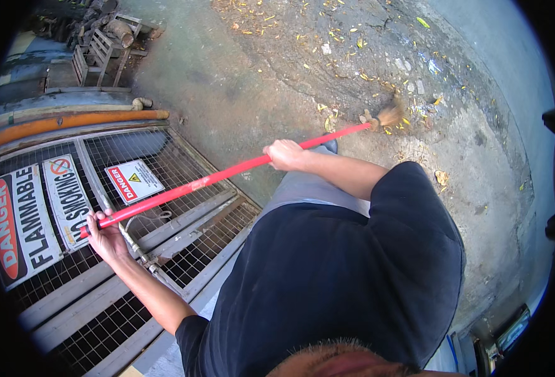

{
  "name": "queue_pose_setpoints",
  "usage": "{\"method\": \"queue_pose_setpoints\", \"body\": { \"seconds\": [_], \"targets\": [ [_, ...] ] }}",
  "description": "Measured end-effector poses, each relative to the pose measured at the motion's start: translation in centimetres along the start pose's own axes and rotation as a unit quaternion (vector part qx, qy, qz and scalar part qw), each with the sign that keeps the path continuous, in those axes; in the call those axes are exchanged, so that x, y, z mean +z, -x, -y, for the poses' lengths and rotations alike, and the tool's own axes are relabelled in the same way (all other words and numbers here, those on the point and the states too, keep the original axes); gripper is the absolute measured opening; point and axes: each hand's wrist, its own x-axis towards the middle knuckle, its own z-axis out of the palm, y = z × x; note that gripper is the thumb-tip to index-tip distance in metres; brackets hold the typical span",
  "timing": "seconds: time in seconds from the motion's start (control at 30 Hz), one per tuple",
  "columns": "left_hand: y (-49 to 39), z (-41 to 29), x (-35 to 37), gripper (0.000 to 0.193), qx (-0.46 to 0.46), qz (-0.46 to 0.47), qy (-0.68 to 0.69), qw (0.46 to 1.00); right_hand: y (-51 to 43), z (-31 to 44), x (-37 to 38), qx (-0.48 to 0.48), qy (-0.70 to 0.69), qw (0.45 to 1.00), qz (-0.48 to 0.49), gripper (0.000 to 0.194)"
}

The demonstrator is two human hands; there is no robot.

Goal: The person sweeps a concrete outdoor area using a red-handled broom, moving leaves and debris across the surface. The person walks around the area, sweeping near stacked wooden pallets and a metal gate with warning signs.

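Observation:
A broom with a long red handle slants across in front of my body. Near its upper end, my left hand holds the handle with the fingers around it, in front of the wire-mesh gate. Farther down, my right hand is closed around the handle above my leg. The straw-coloured bristles are blurred and reach the concrete ground at the right. Yellow and brown fallen leaves lie scattered around and beyond the bristles. Part of a dark shoe shows beside the handle.
Close on my left stands a metal mesh gate bearing danger and no-smoking signs. An orange pipe runs beyond it. Cut logs and a wooden pallet frame are at the far left. A pale wall borders the right.

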Motion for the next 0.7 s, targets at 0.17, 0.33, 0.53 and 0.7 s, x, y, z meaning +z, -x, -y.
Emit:
{"method": "queue_pose_setpoints", "body": {
  "seconds": [0.17,0.33,0.53,0.7],
  "targets": [
    [5.6,-9.9,-8.1,0.023,0.038,-0.028,0.116,0.992,2.5,10.8,0.1,-0.093,0.044,0.994,0.026,0.022],
    [19.4,-24.8,-8.2,0.017,0.356,0.039,0.161,0.920,1.1,20.9,1.1,-0.272,-0.029,0.960,-0.053,0.024],
    [29.2,-18.3,-5.8,0.017,0.543,0.166,-0.069,0.820,-3.3,20.2,5.7,-0.267,-0.072,0.958,-0.075,0.009],
    [24.3,-10.0,-8.5,0.031,0.352,-0.079,-0.089,0.928,5.8,13.2,12.4,-0.112,-0.025,0.990,0.087,0.009]
  ]
}}
